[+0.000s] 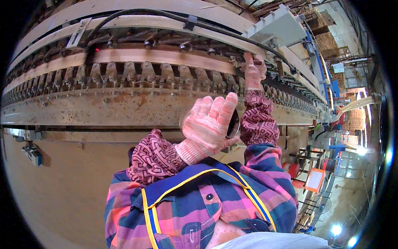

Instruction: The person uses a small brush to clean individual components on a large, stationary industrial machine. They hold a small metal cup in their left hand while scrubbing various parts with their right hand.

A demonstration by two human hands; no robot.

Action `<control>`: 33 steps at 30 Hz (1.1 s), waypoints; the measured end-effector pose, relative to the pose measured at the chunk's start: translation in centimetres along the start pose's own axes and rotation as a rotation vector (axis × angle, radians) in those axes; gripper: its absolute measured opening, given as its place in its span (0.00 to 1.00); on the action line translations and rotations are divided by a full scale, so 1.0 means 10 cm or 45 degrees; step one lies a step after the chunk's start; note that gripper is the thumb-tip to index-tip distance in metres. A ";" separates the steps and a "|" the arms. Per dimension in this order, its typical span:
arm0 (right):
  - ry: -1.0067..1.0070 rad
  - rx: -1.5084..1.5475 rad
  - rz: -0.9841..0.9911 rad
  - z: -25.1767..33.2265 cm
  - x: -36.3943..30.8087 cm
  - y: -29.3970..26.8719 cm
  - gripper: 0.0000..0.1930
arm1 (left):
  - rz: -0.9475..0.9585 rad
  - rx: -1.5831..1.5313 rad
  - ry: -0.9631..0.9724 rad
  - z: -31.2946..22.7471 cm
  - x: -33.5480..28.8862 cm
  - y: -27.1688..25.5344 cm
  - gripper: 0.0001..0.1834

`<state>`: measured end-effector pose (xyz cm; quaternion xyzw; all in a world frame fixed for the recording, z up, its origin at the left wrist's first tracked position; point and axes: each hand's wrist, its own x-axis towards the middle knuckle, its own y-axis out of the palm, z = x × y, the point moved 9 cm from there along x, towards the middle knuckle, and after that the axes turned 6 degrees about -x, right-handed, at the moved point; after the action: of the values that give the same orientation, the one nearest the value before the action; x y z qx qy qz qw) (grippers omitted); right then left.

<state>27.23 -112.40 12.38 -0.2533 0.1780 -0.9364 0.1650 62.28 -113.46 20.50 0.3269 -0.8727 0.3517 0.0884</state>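
My left hand (209, 124), in a pink-and-white knitted glove, is raised in front of my chest with its back showing. It is closed around a dark round object with a shiny rim (234, 124), mostly hidden behind the palm and fingers. My right hand (253, 72), gloved the same way, reaches up to the long machine (137, 106). Its fingers are bent in by the right end of a pale wooden strip (166, 57); what they grip is too small to make out. The strip lies behind a row of metal brackets (145, 72) with springs and bolts.
A black cable (161, 13) arches over the machine's upper rails. A grey metal box (280, 27) sits above my right hand. At the lower left a small device (33, 155) hangs under the machine edge. An orange-framed panel (315, 179) stands among equipment on the right.
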 end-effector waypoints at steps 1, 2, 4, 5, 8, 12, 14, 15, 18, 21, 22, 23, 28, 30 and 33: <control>-0.021 0.052 -0.009 0.28 -0.10 -0.02 0.16 | -0.001 0.002 -0.003 -0.01 0.00 -0.01 0.61; -0.024 -0.069 -0.006 0.20 -0.05 -0.02 0.16 | 0.014 -0.013 -0.004 -0.02 0.01 -0.02 0.61; -0.032 -0.322 -0.018 -0.03 0.10 -0.08 0.17 | 0.048 -0.054 0.006 -0.04 0.02 -0.02 0.61; 0.091 -0.071 0.076 0.07 0.03 -0.04 0.18 | 0.044 -0.058 0.012 -0.05 0.02 -0.03 0.61; 0.056 0.223 0.164 -0.66 0.37 -0.14 0.18 | 0.041 -0.081 0.053 -0.07 0.03 -0.02 0.60; 0.109 0.272 0.182 0.11 0.01 0.04 0.17 | 0.046 -0.069 0.022 -0.04 0.03 -0.04 0.59; 0.152 0.587 0.303 -0.10 0.10 0.05 0.17 | 0.070 -0.072 0.018 -0.04 0.04 -0.04 0.59; 0.211 0.718 0.376 -0.18 0.13 0.08 0.17 | 0.076 -0.067 0.012 -0.03 0.04 -0.04 0.59; 0.098 0.562 0.376 -0.36 0.28 0.02 0.16 | 0.030 -0.062 0.039 -0.03 0.03 -0.05 0.59; -0.550 -0.079 -0.033 -0.65 0.41 -0.13 0.16 | -0.002 -0.073 0.080 -0.06 0.03 -0.04 0.59; -0.543 -0.083 -0.038 -0.65 0.43 -0.09 0.16 | -0.012 -0.064 0.075 -0.05 0.03 -0.04 0.60; -0.536 -0.089 -0.045 -0.66 0.44 -0.07 0.15 | -0.016 -0.066 0.074 -0.05 0.03 -0.05 0.60; -0.137 0.040 0.105 -0.75 0.44 0.00 0.16 | -0.046 -0.020 0.054 -0.04 0.01 -0.06 0.61; 0.055 0.133 0.200 -0.71 0.40 0.03 0.16 | -0.038 -0.018 0.037 -0.02 0.00 -0.05 0.62; 0.065 0.186 0.209 -0.59 0.34 -0.04 0.17 | -0.027 -0.021 0.040 -0.01 0.00 0.00 0.63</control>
<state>21.23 -111.90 9.21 -0.2013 0.1334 -0.9364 0.2545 62.27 -113.39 20.61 0.3298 -0.8705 0.3488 0.1084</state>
